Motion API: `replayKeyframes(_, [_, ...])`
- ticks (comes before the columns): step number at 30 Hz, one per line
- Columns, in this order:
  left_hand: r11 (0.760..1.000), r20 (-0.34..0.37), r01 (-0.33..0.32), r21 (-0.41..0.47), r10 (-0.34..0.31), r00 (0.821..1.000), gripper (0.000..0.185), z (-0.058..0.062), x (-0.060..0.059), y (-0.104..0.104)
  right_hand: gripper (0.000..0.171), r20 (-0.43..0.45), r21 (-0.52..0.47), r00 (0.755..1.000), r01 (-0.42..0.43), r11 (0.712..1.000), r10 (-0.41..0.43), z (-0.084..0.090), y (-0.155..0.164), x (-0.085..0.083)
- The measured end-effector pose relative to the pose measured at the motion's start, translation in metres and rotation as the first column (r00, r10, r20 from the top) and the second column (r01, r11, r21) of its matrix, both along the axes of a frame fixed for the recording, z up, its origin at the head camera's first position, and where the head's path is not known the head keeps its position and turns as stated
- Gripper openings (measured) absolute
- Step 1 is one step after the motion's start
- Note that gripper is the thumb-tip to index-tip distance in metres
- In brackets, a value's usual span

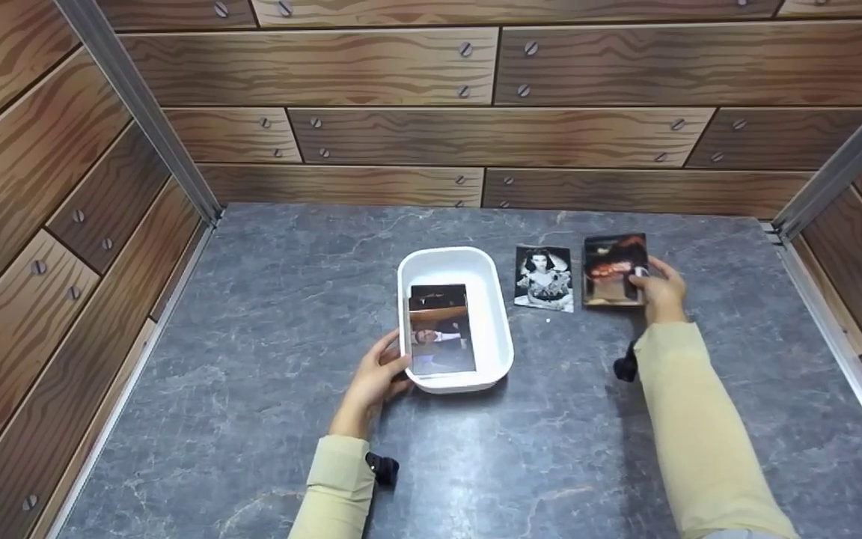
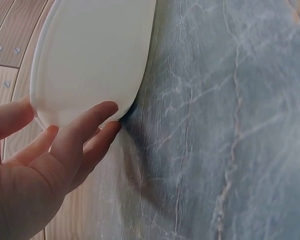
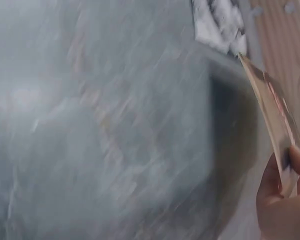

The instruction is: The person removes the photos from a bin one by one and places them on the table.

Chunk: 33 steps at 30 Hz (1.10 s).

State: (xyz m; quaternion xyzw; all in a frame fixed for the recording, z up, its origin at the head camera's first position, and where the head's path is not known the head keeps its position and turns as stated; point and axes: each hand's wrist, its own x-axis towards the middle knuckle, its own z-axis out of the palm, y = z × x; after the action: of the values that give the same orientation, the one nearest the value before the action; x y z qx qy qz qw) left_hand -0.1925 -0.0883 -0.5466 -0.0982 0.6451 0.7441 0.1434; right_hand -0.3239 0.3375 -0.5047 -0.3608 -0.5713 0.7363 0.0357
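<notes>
A white plastic tub (image 1: 502,329) stands on the grey marbled surface, and a photo (image 1: 438,340) of a person in a dark suit lies inside, along its left side. My left hand (image 1: 375,378) grips the near left corner of the tub, thumb at the rim and fingers against the outer wall (image 2: 90,65). Off to the right, my right hand (image 1: 663,292) pinches a dark, reddish photo (image 1: 614,262) by its right edge. From the right wrist view the held photo (image 3: 270,107) is tilted above the surface. Between tub and hand lies a black-and-white portrait photo (image 1: 543,277).
Wood-patterned panels (image 1: 393,67) wall the surface at the back and both sides, with metal rails (image 1: 154,127) at the corners. A tiny white speck (image 1: 548,320) lies below the black-and-white photo.
</notes>
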Motion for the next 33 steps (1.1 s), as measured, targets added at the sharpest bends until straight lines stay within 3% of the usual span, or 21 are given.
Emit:
replayKeyframes(4, [1.000, 0.000, 0.007, 0.009, -0.007, 1.000, 0.060, 0.000, 0.001, -0.001, 0.073, 0.039, 0.018, 0.999, -0.038, 0.999, 0.037, -0.013, 0.008, 0.005])
replayKeyframes(9, [1.000, 0.001, 0.006, 0.008, -0.006, 1.000, 0.059, 0.001, 0.000, -0.001, 0.070, 0.015, 0.120, 0.997, -0.081, 0.990, 0.079, -0.026, 0.011, 0.003])
replayKeyframes(15, [1.000, 0.008, 0.004, 0.021, -0.004, 1.000, 0.059, 0.002, -0.001, -0.001, 0.063, 0.033, 0.310, 0.994, -0.105, 0.945, 0.100, -0.036, 0.008, 0.000])
replayKeyframes(18, [1.000, 0.009, 0.004, 0.025, -0.004, 1.000, 0.059, 0.001, -0.001, 0.000, 0.057, 0.089, 0.462, 0.987, -0.163, 0.872, 0.137, -0.041, 0.009, 0.002])
replayKeyframes(23, [0.999, 0.002, 0.010, 0.031, -0.010, 1.000, 0.060, -0.002, 0.001, 0.000, 0.050, 0.182, 0.684, 0.967, -0.253, 0.684, 0.176, -0.048, 0.008, 0.009])
replayKeyframes(28, [1.000, 0.004, 0.003, 0.024, -0.003, 1.000, 0.060, -0.002, 0.001, -0.001, 0.046, 0.196, 0.778, 0.970, -0.244, 0.579, 0.145, -0.051, 0.000, 0.012])
replayKeyframes(33, [1.000, 0.016, -0.004, 0.018, 0.004, 1.000, 0.060, -0.001, -0.001, 0.000, 0.050, 0.217, 0.830, 0.969, -0.246, 0.501, 0.117, -0.052, -0.006, 0.015])
